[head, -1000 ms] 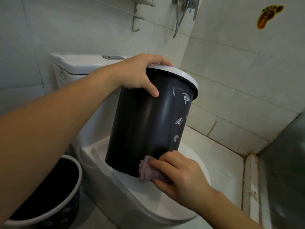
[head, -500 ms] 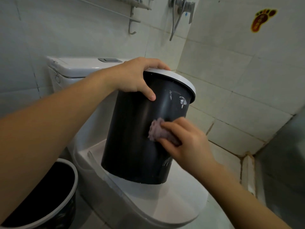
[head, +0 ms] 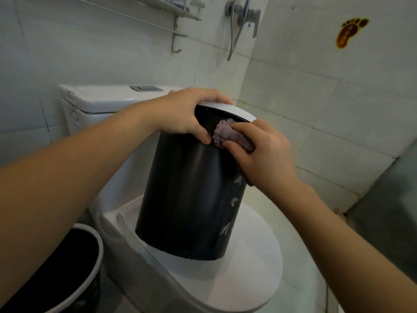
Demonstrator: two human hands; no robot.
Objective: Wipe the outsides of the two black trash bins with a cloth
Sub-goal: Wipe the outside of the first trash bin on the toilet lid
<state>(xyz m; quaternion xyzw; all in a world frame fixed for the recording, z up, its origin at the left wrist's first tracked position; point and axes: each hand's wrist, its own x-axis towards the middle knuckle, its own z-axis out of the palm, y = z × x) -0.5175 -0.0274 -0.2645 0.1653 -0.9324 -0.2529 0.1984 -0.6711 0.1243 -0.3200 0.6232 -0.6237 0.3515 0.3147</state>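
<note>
Fingers of the right hand [head: 259,152] clamp the cloth [head: 225,134], now up at the bin [head: 191,199] rim from its base; left hand [head: 191,116] grips the rim at 12 o'clock, so this face is probably nearly wiped.

Bin [head: 185,199]: smooth black plastic, semi-gloss, with a white plastic rim [head: 234,110] and whitish marks on its side. Cloth [head: 225,132]: nubbly mauve fabric. Toilet lid [head: 248,279]: glossy white. Wall tiles [head: 316,98]: glazed, pale. Shower fitting [head: 243,12]: shiny metal.
</note>
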